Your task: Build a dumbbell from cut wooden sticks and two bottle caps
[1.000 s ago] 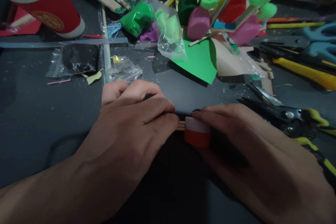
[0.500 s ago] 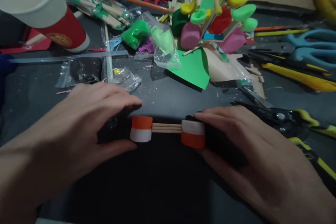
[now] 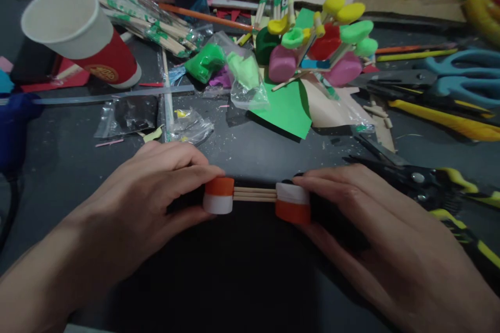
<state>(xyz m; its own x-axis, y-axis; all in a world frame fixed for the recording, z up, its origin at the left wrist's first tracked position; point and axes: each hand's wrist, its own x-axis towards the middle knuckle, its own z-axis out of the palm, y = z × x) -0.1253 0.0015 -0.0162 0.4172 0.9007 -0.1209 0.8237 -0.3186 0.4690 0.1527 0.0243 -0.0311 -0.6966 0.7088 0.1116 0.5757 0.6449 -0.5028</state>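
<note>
Low in the head view, thin wooden sticks (image 3: 254, 194) lie side by side and join two short round pieces, each banded orange and white. The left round piece (image 3: 219, 195) has orange on top; the right round piece (image 3: 292, 203) has white on top. My left hand (image 3: 152, 203) pinches the left piece between thumb and fingers. Thumb and fingers of my right hand (image 3: 371, 218) close on the outer side of the right piece. Level across the dark work surface, the joined pieces span the gap between both hands.
A paper cup (image 3: 78, 36) stands at back left near bundled wrapped chopsticks (image 3: 144, 21). Centre back has bagged clay (image 3: 246, 70), green paper (image 3: 285, 109) and a colourful clay model (image 3: 324, 41). Pliers (image 3: 422, 182), scissors (image 3: 457, 70) and a yellow cutter (image 3: 445, 118) lie right.
My left hand has moved right and closed its thumb and fingers on the left piece. My right hand still grips the other end. The whole view has shifted slightly.
</note>
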